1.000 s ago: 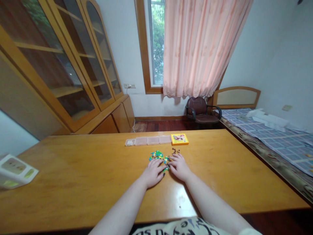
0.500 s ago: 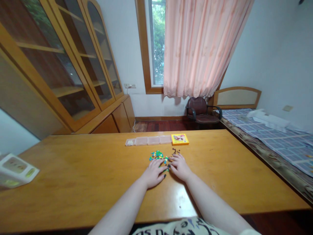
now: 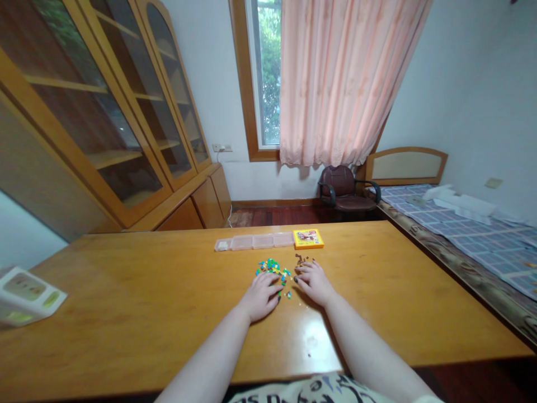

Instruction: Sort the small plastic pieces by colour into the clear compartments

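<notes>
Small green, blue, yellow and white pieces, which look like tiny building bricks (image 3: 271, 265), lie in a loose pile on the wooden table (image 3: 138, 302). My left hand (image 3: 260, 294) rests palm down at the near side of this pile, fingers spread and partly over it. A few brown pieces (image 3: 299, 258) form a separate small group to the right. Just on the near side of them lies my right hand (image 3: 314, 281), fingers spread on the tabletop. Between the hands sits a little blue-green cluster (image 3: 288, 295). Whatever is under the fingertips is hidden.
Beyond the pile stands a row of clear plastic trays (image 3: 263, 241), with a yellow box (image 3: 309, 239) at its right end. A white box-like object (image 3: 31, 294) is at the table's left edge. Behind the table are a chair (image 3: 346, 190) and a bed (image 3: 465, 218).
My right hand has moved right, away from my left hand, widening the gap between them. My left hand has shifted slightly left. The small cluster between them now shows plainly.
</notes>
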